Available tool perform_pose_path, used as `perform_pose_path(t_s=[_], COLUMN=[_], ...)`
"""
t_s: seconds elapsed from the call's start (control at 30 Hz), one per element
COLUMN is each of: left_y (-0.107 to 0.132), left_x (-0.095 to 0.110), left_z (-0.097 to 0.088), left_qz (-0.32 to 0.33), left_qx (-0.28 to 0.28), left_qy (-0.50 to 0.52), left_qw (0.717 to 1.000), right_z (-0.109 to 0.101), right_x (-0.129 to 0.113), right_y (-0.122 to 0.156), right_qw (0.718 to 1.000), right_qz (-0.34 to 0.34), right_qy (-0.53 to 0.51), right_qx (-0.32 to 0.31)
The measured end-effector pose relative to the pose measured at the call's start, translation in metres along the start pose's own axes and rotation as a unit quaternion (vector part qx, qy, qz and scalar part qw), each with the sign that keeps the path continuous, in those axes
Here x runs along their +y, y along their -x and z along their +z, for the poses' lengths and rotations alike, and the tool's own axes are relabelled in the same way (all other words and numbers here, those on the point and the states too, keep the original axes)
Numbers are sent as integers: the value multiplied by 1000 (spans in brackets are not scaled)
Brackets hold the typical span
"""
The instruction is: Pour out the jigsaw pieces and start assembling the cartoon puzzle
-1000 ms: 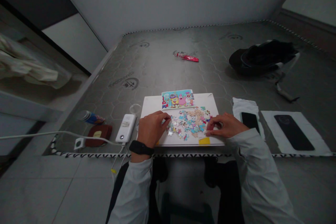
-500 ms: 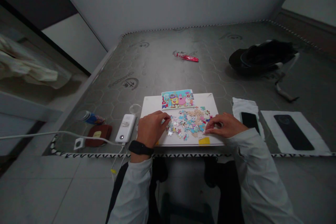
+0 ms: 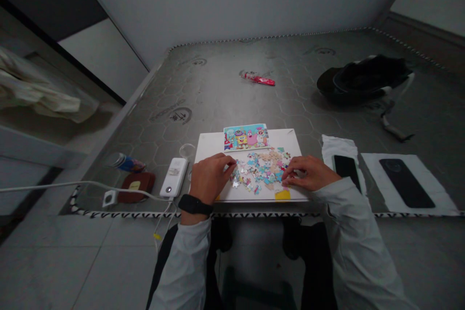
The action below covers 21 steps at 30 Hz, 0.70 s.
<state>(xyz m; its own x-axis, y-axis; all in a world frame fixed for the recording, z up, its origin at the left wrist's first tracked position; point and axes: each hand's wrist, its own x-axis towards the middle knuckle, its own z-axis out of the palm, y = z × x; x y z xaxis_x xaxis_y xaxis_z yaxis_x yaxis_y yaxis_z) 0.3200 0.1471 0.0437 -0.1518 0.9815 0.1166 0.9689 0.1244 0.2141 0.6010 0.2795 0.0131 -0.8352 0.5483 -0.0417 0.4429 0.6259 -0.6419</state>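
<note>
Many small jigsaw puzzle pieces (image 3: 259, 169) lie loose in a spread on a white board (image 3: 210, 143). At the left side of the spread, my left hand (image 3: 211, 178) has thumb and fingertips pinched together; whatever they hold is too small to make out. My right hand (image 3: 311, 173) rests at the right side, fingers curled down among the pieces, with thumb and forefinger tips close together. Anything between those tips is hidden. Above the pieces lies a colourful cartoon picture card (image 3: 246, 138). Yellow tape (image 3: 282, 195) marks the board's near edge, by my right hand.
Left of the board are a white power bank (image 3: 174, 178) with cables, a brown case (image 3: 138, 186) and a blue can (image 3: 129, 163). On the right, phones (image 3: 406, 182) lie on white tissue. A dark cap (image 3: 363, 80) and red pen-like object (image 3: 257, 78) sit farther back.
My right hand has shifted slightly up and left, its fingertips now over pieces a little farther from the board's near edge. My left hand stays where it was.
</note>
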Motion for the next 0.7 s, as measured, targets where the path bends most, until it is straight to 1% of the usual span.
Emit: perform_pose_path(t_s=[0.1,0.23,0.33,0.47,0.7], left_y=[0,0,0,0,0], left_x=[2,3,3,1,1], left_z=[0,-1,0,1,3], left_qz=[-1,0,-1,5,5], left_qx=[-1,0,0,2,6], left_qy=[-2,-2,0,2,-4], left_qw=[1000,1000,1000,1000,1000], right_z=[9,21,23,21,21], right_x=[-4,-9,-10,-11,-18], right_y=[-7,-14,-16,-16,-17], right_qw=[999,997,998,998,997], right_qz=[-44,-74,-66,-46,-36], right_qy=[-9,-10,3,26,46], right_qx=[-3,-10,-18,-38,-49])
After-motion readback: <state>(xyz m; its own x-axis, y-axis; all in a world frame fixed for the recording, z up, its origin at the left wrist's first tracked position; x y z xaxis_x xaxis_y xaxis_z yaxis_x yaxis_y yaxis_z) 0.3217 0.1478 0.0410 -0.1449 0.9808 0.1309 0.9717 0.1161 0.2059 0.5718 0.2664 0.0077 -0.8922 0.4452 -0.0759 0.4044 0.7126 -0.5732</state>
